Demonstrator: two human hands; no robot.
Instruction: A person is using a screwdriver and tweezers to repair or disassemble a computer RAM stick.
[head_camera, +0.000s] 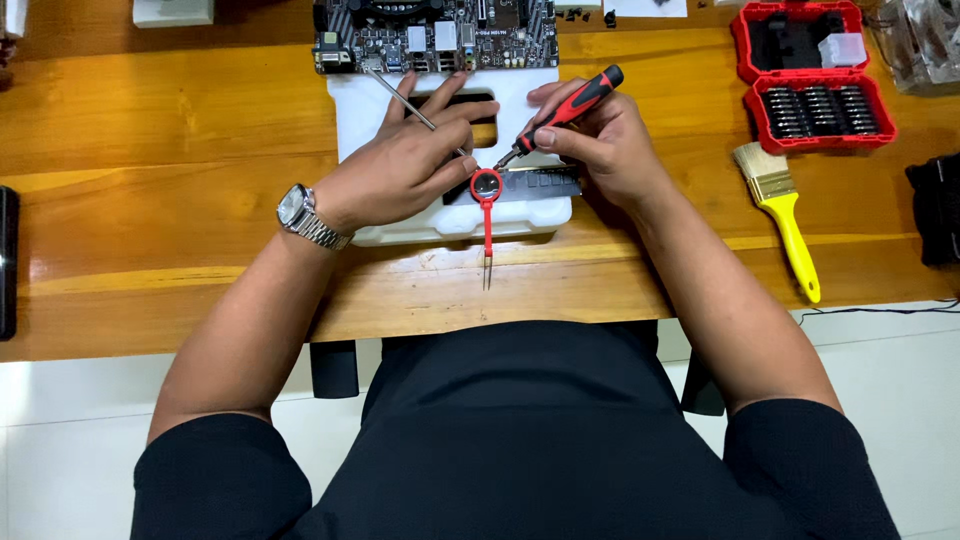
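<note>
Hidden: we cannot make out what the screwdriver tip meets; the right hand (600, 140) covers most of the dark flat module (545, 182) beneath it.
Cut off: the circuit board (435, 35) runs out of the top edge, and a dark object at the far left is only partly in view.
Left hand: our left hand (410, 165) lies on the white foam block (450, 215), fingers spread, thumb and forefinger pinching a thin metal probe (400, 95) that slants up toward the board.
Right hand: our fingers are curled together around a red and black screwdriver (565, 110), tip angled down beside the module.
Magnifier: a small red-handled loupe (487, 205) rests at the foam's front edge, between our hands, its handle pointing toward us.
Surface: a wooden table (150, 200), with a yellow-handled brush (780, 215) and an open red bit case (810, 75) to the right.
Room: pale tiled floor below the table edge.
</note>
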